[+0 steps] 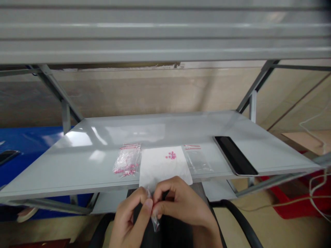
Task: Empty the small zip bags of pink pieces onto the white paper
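Observation:
My left hand and my right hand meet just below the table's front edge. Both pinch one small clear plastic bag between thumbs and fingertips; the bag hangs down between them. On the table right in front lies a white sheet with a small cluster of pink beads on it. Left of the sheet is a stack of clear bags with pink pieces inside. Right of the sheet lies an empty clear zip bag.
A black tablet lies on the right part of the grey table. A blue surface is at the left, a red crate and white cables at the lower right. A grey shelf runs overhead.

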Demonstrator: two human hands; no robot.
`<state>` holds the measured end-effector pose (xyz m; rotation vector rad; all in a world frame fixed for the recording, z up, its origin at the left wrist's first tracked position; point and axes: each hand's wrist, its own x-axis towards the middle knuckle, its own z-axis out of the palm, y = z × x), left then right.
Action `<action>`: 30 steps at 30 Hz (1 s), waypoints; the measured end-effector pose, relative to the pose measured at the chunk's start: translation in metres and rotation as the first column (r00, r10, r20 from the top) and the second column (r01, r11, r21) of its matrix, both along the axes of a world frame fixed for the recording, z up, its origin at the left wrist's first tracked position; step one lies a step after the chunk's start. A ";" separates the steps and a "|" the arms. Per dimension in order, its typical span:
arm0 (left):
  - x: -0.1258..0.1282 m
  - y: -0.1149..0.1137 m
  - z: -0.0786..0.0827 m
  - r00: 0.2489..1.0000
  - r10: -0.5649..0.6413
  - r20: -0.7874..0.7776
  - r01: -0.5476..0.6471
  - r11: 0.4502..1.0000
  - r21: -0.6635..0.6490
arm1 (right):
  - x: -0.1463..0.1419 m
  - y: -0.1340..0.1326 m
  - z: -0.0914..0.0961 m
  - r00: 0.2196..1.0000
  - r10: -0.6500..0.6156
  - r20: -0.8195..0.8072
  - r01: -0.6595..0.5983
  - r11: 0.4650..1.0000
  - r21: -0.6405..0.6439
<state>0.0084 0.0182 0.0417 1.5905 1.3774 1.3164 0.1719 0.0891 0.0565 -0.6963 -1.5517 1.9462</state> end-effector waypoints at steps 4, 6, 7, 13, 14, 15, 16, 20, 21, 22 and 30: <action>-0.005 0.000 0.001 0.989 -0.022 -0.149 0.032 0.997 0.067 | 0.006 0.002 -0.002 0.995 -0.040 0.087 0.029 0.991 0.127; -0.005 0.000 0.003 0.968 -0.019 -0.250 0.051 0.991 0.122 | 0.008 0.001 -0.001 0.987 -0.070 0.145 0.038 0.976 0.214; -0.005 0.001 0.004 0.956 -0.012 -0.293 0.059 0.987 0.150 | 0.009 0.001 0.000 0.981 -0.090 0.175 0.043 0.966 0.255; 0.002 0.005 0.013 0.916 0.078 -0.394 0.017 0.972 0.234 | 0.002 -0.004 0.008 0.919 -0.242 0.312 0.072 0.879 0.471; 0.003 0.005 0.013 0.911 0.088 -0.403 0.012 0.971 0.240 | 0.000 -0.006 0.008 0.912 -0.256 0.320 0.071 0.867 0.493; 0.004 0.005 0.014 0.906 0.098 -0.412 0.007 0.969 0.247 | -0.002 -0.007 0.009 0.908 -0.266 0.324 0.069 0.857 0.511; 0.004 0.006 0.014 0.900 0.109 -0.421 0.003 0.967 0.256 | -0.004 -0.009 0.009 0.908 -0.269 0.322 0.065 0.848 0.526; 0.001 0.005 0.011 0.874 0.179 -0.452 -0.047 0.956 0.288 | -0.008 -0.012 0.010 0.893 -0.323 0.314 0.079 0.798 0.598; 0.000 0.004 0.010 0.867 0.201 -0.456 -0.067 0.954 0.293 | -0.009 -0.013 0.011 0.885 -0.345 0.313 0.090 0.786 0.612; -0.002 0.003 0.008 0.862 0.218 -0.458 -0.084 0.952 0.295 | -0.009 -0.013 0.011 0.878 -0.365 0.311 0.105 0.779 0.618; -0.009 -0.003 0.007 0.919 0.188 -0.347 -0.045 0.924 0.381 | -0.003 -0.012 0.019 0.901 -0.367 0.232 0.211 0.837 0.505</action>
